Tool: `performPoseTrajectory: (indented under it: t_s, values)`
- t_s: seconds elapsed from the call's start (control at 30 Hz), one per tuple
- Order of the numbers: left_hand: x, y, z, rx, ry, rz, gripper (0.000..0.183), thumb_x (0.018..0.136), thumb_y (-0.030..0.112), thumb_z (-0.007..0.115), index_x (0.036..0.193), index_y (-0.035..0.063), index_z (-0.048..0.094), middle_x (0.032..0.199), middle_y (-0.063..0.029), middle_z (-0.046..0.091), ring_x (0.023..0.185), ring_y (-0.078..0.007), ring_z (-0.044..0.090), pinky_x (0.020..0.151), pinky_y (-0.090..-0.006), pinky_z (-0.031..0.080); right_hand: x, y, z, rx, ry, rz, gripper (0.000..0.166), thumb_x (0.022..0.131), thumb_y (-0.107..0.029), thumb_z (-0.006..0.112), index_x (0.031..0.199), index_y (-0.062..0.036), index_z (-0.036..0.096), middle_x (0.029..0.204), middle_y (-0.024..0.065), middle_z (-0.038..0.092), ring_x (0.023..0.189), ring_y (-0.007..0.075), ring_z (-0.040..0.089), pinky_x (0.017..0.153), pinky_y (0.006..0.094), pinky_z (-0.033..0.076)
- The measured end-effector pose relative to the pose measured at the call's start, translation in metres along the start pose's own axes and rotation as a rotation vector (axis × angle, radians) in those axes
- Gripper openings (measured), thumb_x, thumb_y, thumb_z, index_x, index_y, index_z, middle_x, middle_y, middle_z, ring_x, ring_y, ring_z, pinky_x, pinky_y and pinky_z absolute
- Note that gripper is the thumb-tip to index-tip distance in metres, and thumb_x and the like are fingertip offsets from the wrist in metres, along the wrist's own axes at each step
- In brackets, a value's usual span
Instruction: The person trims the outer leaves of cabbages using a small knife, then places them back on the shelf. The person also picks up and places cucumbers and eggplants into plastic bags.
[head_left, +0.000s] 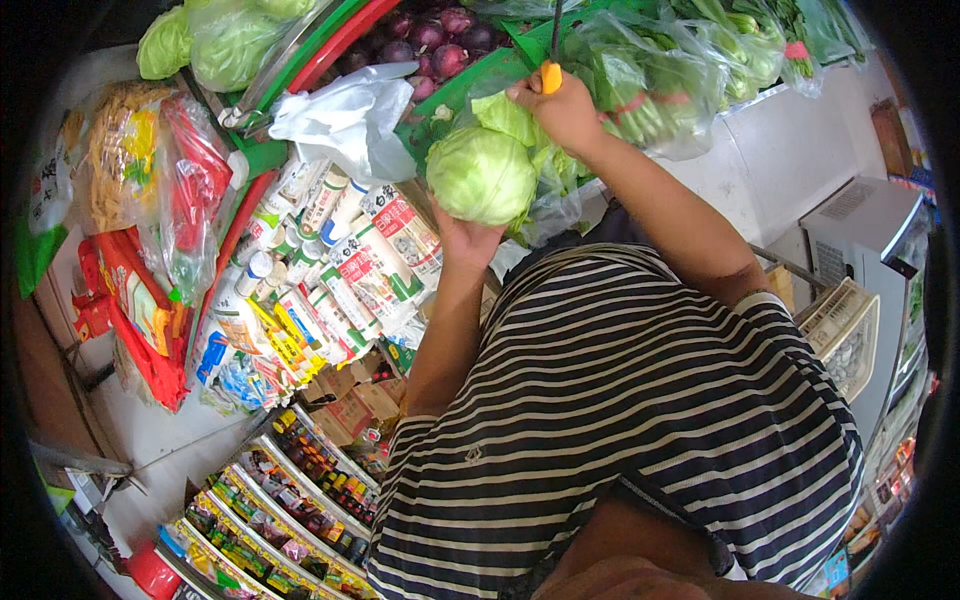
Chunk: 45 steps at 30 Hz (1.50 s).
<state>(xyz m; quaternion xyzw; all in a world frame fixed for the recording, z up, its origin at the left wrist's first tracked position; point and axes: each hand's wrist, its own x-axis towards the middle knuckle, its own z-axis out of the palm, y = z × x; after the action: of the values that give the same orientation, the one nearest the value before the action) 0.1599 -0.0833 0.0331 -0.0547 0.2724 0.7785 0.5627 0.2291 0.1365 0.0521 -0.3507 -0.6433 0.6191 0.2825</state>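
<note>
A round green cabbage (480, 176) rests on my left hand (472, 240), which cups it from below. Above it, my right hand (562, 105) is closed around the orange handle (551, 77) of a tool whose thin dark blade or shaft points to the top rim; its exact kind cannot be told. Against the fingers of that hand lies a loose outer cabbage leaf (502, 118), still next to the head. Behind the cabbage is a green bin edge (450, 101), and a crumpled white plastic bag (349, 124) lies to the left.
Red onions (450, 56) fill a bin at the top. Bagged leafy greens (645, 97) lie at the upper right, more cabbages (236, 49) at the upper left. Packs of dried noodles (382, 255) are stacked left of my left arm. Shelves of bottled goods (292, 495) stand lower left.
</note>
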Motion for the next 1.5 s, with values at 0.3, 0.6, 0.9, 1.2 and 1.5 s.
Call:
performPoseTrajectory:
  t_s: [0.3, 0.6, 0.9, 1.2, 1.5]
  values:
    - [-0.004, 0.025, -0.027, -0.260, -0.096, 0.004, 0.064, 0.094, 0.053, 0.052, 0.140, 0.0081, 0.049, 0.143, -0.0146, 0.052, 0.133, -0.0351, 0.048, 0.112, -0.0554, 0.036, 0.000, 0.065, -0.048, 0.217, -0.120, 0.360, 0.026, 0.089, -0.021, 0.074, 0.099, -0.0052, 0.056, 0.101, 0.0058, 0.064, 0.091, 0.0169, 0.061, 0.073, 0.0335, 0.050]
    - [0.010, 0.034, 0.010, -0.072, -0.039, 0.238, 0.071, 0.092, 0.058, 0.051, 0.143, 0.0086, 0.045, 0.146, -0.0147, 0.048, 0.136, -0.0343, 0.044, 0.113, -0.0554, 0.035, -0.088, -0.024, -0.014, 0.063, -0.391, 0.252, 0.041, 0.080, -0.025, 0.083, 0.099, -0.0063, 0.051, 0.089, -0.0021, 0.052, 0.088, 0.0153, 0.060, 0.080, 0.0325, 0.053]
    - [0.012, 0.048, -0.046, 0.143, -0.034, 0.243, 0.081, 0.087, 0.061, 0.058, 0.148, 0.0108, 0.039, 0.150, -0.0116, 0.043, 0.137, -0.0333, 0.042, 0.114, -0.0532, 0.035, -0.071, -0.023, -0.002, 0.329, -0.115, 0.301, 0.035, 0.086, -0.011, 0.077, 0.080, -0.0100, 0.042, 0.077, 0.0001, 0.048, 0.064, 0.0124, 0.055, 0.060, 0.0301, 0.058]
    - [0.013, 0.038, -0.037, -0.086, 0.036, 0.297, 0.080, 0.087, 0.065, 0.057, 0.149, 0.0173, 0.040, 0.153, -0.0078, 0.041, 0.140, -0.0322, 0.039, 0.117, -0.0554, 0.028, -0.041, 0.096, -0.028, 0.273, 0.088, 0.609, 0.031, 0.083, -0.021, 0.079, 0.095, -0.0017, 0.057, 0.083, 0.0054, 0.057, 0.075, 0.0182, 0.061, 0.063, 0.0329, 0.058]
    - [0.017, 0.038, -0.036, 0.121, 0.122, 0.324, 0.079, 0.086, 0.063, 0.059, 0.147, 0.0155, 0.042, 0.149, -0.0082, 0.045, 0.137, -0.0316, 0.042, 0.114, -0.0539, 0.034, -0.073, 0.006, 0.021, 0.283, -0.410, 0.619, 0.049, 0.076, -0.034, 0.086, 0.103, -0.0018, 0.062, 0.093, 0.0062, 0.067, 0.084, 0.0185, 0.064, 0.070, 0.0328, 0.055]
